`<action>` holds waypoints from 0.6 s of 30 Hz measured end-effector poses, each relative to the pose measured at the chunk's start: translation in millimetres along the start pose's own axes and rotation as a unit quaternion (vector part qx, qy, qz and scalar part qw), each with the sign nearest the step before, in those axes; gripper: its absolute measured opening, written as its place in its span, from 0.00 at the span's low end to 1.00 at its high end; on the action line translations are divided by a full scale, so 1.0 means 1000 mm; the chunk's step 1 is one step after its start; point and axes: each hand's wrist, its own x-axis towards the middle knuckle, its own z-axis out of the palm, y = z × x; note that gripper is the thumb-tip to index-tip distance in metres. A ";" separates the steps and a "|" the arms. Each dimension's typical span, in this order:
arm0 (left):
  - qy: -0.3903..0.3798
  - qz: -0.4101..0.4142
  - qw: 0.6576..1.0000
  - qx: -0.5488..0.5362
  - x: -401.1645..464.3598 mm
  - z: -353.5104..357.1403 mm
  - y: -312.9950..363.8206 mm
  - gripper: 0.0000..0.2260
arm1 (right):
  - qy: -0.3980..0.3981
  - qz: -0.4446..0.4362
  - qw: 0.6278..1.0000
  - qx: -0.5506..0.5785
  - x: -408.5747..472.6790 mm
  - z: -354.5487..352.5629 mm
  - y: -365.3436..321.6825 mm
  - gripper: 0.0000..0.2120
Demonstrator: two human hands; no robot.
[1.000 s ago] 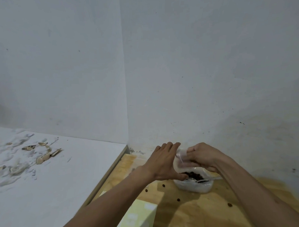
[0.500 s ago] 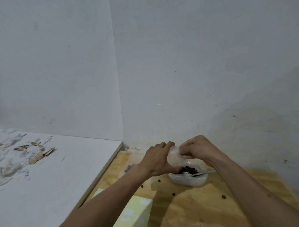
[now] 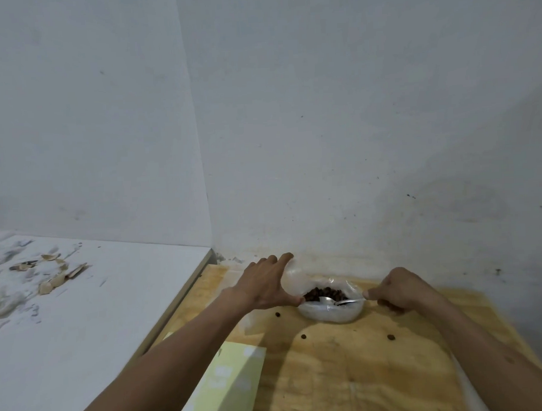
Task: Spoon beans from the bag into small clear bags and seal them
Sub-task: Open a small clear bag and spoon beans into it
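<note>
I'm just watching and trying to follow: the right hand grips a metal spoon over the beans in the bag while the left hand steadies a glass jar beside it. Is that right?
Not quite. The head view shows the left hand holding a small clear bag, not a glass jar. The rest stands: the right hand grips the metal spoon over the beans in the bag.

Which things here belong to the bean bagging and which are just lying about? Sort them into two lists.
Part of the job:
- bag of beans
- spoon, pinched by the right hand
- small clear bag, held by the left hand

Just lying about:
- spilled beans on the wooden table
- pale yellow box
- scraps on the white surface
</note>
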 end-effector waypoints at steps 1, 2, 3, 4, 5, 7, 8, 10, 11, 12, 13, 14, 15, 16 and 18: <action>-0.008 -0.003 1.000 0.003 0.000 0.001 -0.001 0.46 | -0.001 0.002 0.999 0.033 -0.001 0.000 0.000 0.23; -0.017 -0.005 1.000 0.008 -0.001 0.001 -0.003 0.46 | -0.002 0.005 0.998 0.067 -0.002 -0.001 -0.001 0.22; -0.024 -0.007 1.000 0.014 -0.001 0.002 -0.004 0.46 | -0.007 0.008 0.994 0.107 -0.004 -0.002 -0.003 0.21; -0.031 -0.008 0.999 0.020 -0.001 0.003 -0.006 0.47 | -0.011 0.009 0.989 0.146 -0.004 -0.001 -0.005 0.19; -0.037 -0.011 0.999 0.025 -0.001 0.004 -0.007 0.47 | -0.020 0.005 0.982 0.186 -0.005 0.000 -0.008 0.16; -0.050 -0.013 0.998 0.034 -0.001 0.007 -0.009 0.47 | -0.024 0.002 0.961 0.277 -0.005 0.004 -0.012 0.12; -0.055 -0.014 0.998 0.037 -0.001 0.008 -0.009 0.47 | -0.012 0.002 0.952 0.306 -0.005 0.008 -0.014 0.11; -0.060 -0.017 0.997 0.043 -0.003 0.011 -0.011 0.47 | 0.041 -0.013 0.960 0.278 -0.003 0.016 -0.015 0.13; -0.061 -0.019 0.997 0.044 -0.003 0.011 -0.011 0.47 | 0.069 -0.023 0.967 0.243 -0.004 0.020 -0.016 0.13; -0.061 -0.019 0.997 0.045 -0.004 0.012 -0.011 0.47 | 0.092 -0.027 0.972 0.217 -0.005 0.023 -0.018 0.13; -0.061 -0.019 0.997 0.045 -0.005 0.012 -0.011 0.47 | 0.108 -0.029 0.973 0.201 -0.006 0.025 -0.021 0.12; -0.061 -0.019 0.997 0.045 -0.005 0.012 -0.012 0.46 | 0.118 -0.027 0.974 0.194 -0.006 0.027 -0.022 0.11; -0.062 -0.019 0.997 0.045 -0.005 0.012 -0.012 0.46 | 0.119 -0.023 0.973 0.195 -0.005 0.029 -0.024 0.11; -0.064 -0.019 0.997 0.045 -0.006 0.012 -0.012 0.46 | 0.112 -0.012 0.972 0.208 -0.005 0.031 -0.026 0.10; -0.066 -0.018 0.997 0.045 -0.006 0.011 -0.011 0.46 | 0.091 0.018 0.962 0.258 -0.004 0.037 -0.028 0.09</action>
